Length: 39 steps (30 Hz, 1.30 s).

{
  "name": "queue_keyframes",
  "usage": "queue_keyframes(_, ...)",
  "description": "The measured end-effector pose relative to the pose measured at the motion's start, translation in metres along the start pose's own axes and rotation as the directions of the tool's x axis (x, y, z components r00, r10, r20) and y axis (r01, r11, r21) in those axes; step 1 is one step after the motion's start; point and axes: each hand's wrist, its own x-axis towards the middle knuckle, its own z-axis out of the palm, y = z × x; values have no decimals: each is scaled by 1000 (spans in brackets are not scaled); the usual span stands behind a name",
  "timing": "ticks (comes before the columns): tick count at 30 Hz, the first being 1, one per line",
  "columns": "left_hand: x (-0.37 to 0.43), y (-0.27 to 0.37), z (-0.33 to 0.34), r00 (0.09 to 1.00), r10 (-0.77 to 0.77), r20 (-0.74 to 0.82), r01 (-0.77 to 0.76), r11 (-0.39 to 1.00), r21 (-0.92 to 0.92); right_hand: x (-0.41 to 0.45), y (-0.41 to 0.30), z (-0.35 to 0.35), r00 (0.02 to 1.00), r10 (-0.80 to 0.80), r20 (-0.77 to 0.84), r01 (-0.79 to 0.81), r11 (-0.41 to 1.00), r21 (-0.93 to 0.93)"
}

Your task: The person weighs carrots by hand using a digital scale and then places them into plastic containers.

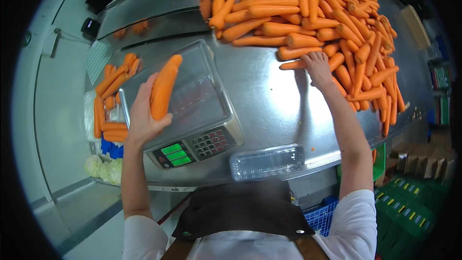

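Observation:
My left hand [146,110] holds a thick carrot [165,86] above the clear tray on top of a digital scale [202,90]. The scale has a keypad and a green-lit display. At the near edge of a large pile of carrots [278,29], my right hand [317,66] has its fingers on a thin carrot [293,65]; whether they close round it cannot be told. A clear plastic punnet [267,162] lies beside the scale, at the steel table's near edge.
More carrots [113,81] lie left of the scale, some in clear packaging. Cabbages [104,169] sit near the left front corner. A steel box stands behind the scale. Below right are a blue plastic crate [321,216] and green crates [404,202].

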Motion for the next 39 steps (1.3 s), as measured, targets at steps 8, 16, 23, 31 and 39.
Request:
queue_keyframes(8, -15, -60, 2, 967, 128, 219, -219, 860, 462, -4, -55, -53, 983, 83, 166, -160, 832, 531)
queue_keyframes(16, -31, -89, 15, 998, 42, -44, -39, 997, 65, 51, -250, -148, 869, -420, -260, 493, 706, 507)
queue_keyframes(23, -39, -100, 8, 991, -76, -111, 68, 995, -73, 69, -306, -96, 803, -505, -316, 595, 694, 404)
queue_keyframes(31, -81, -131, -3, 793, -608, 26, 527, 664, -531, 51, -271, -106, 987, 32, 158, -130, 736, 664)
queue_keyframes(39, -49, -142, -6, 739, -673, 27, 450, 463, -764, 81, -277, -104, 934, 53, 354, -347, 369, 862)
